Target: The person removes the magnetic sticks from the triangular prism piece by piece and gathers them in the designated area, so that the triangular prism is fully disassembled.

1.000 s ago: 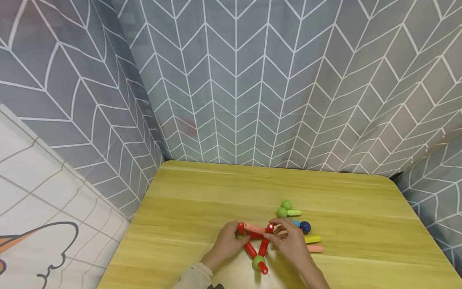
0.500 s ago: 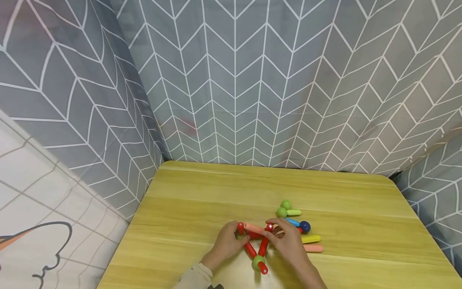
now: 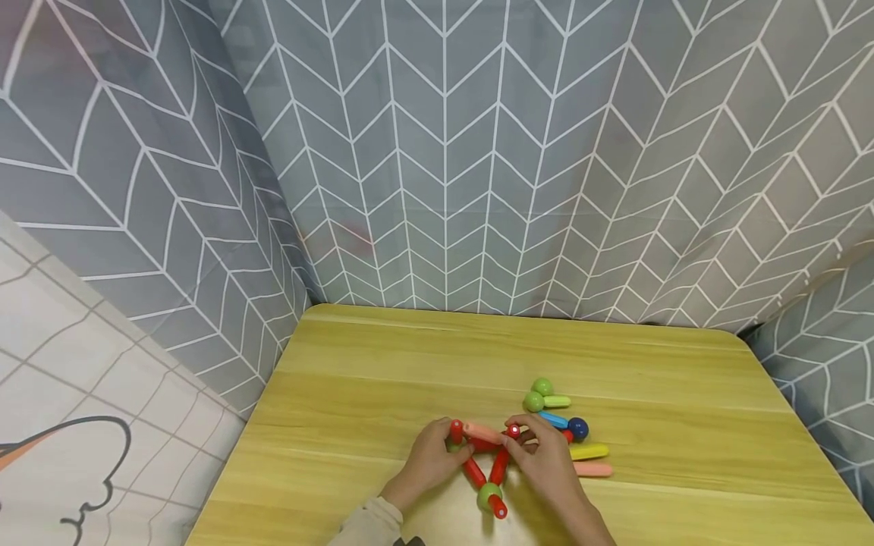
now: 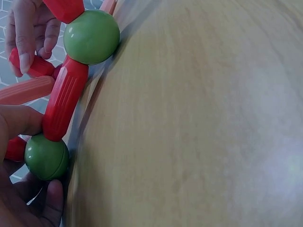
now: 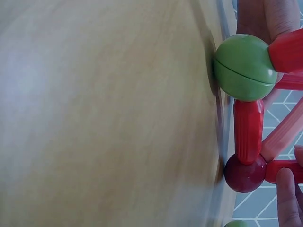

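A triangle of red rods (image 3: 473,472) joined by balls stands on the table, with a red rod sticking up at each corner. My left hand (image 3: 430,459) grips the left corner's green ball (image 4: 46,157), thumb on top and fingers below. On the right, my right hand (image 3: 548,459) pinches the upright red rod (image 5: 279,171) above the dark red ball (image 5: 245,173). A pink rod (image 3: 482,433) slants between the two far corners, one end close to the dark red ball; whether it is seated there I cannot tell. Another green ball (image 3: 488,497) forms the near corner.
Right of the hands lie loose parts: two green balls (image 3: 534,402) by a light green rod (image 3: 557,401), a blue rod (image 3: 554,419), a dark blue ball (image 3: 578,429), a yellow rod (image 3: 590,452) and a second pink rod (image 3: 593,470). Patterned curtains hang behind the table (image 3: 369,364).
My right hand has shifted slightly left from a second ago, showing more of the blue rod and loose parts. Both hands otherwise stay in place on the triangle.
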Action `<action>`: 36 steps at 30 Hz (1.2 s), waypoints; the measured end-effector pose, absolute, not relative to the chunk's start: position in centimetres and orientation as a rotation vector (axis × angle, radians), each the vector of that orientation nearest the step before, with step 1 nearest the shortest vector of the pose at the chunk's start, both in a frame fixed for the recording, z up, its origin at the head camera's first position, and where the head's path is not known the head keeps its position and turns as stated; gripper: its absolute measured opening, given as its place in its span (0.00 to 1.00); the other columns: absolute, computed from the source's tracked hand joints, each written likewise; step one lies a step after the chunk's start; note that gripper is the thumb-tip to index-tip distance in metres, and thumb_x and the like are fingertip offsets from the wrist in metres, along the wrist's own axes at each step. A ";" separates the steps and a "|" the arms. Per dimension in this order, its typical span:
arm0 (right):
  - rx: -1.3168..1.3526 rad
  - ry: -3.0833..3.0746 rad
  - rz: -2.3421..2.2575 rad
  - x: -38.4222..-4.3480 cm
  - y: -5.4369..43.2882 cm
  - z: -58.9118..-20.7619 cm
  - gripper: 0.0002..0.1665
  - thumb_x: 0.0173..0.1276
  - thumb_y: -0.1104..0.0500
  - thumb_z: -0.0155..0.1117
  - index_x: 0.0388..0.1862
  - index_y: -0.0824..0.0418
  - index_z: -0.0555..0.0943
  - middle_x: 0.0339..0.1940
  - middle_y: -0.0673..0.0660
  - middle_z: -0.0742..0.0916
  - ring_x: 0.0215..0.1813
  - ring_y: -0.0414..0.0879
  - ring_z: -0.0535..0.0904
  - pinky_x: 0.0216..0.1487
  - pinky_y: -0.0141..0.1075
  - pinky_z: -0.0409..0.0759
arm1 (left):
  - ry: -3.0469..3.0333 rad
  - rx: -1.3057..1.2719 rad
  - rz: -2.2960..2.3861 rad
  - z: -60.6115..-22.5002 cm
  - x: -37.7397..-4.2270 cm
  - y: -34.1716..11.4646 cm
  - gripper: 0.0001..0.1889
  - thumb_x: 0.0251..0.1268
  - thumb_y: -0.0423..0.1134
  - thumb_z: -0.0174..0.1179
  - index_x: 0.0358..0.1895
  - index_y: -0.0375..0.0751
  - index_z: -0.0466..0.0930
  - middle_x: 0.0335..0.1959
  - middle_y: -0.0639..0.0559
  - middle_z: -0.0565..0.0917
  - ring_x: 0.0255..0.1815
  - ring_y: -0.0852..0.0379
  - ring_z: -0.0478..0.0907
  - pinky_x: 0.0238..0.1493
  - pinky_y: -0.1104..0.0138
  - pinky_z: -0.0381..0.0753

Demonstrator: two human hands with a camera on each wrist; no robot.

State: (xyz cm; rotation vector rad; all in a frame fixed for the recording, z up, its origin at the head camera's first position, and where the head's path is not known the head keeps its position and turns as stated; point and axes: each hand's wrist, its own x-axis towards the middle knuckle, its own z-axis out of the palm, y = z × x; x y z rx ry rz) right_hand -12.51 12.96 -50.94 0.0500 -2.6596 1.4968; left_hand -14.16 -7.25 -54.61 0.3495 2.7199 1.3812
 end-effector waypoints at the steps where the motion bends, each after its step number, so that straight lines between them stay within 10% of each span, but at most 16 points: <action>1: 0.043 -2.657 1.505 -12.5 13.0 -51.0 0.13 0.58 0.69 0.75 0.42 0.61 0.85 0.37 0.53 0.86 0.36 0.36 0.82 0.36 0.25 0.84 | 2.719 0.346 1.380 -54.6 -14.2 -7.2 0.11 0.57 0.40 0.69 0.25 0.46 0.75 0.23 0.61 0.68 0.29 0.65 0.63 0.32 0.74 0.64; 36: -0.067 -2.798 1.341 -11.8 14.6 -52.2 0.16 0.56 0.67 0.76 0.42 0.52 0.87 0.45 0.53 0.90 0.50 0.48 0.85 0.45 0.31 0.82 | 2.700 0.306 1.381 -54.8 -14.1 -7.0 0.08 0.59 0.39 0.69 0.41 0.54 0.88 0.32 0.60 0.81 0.41 0.61 0.73 0.43 0.69 0.71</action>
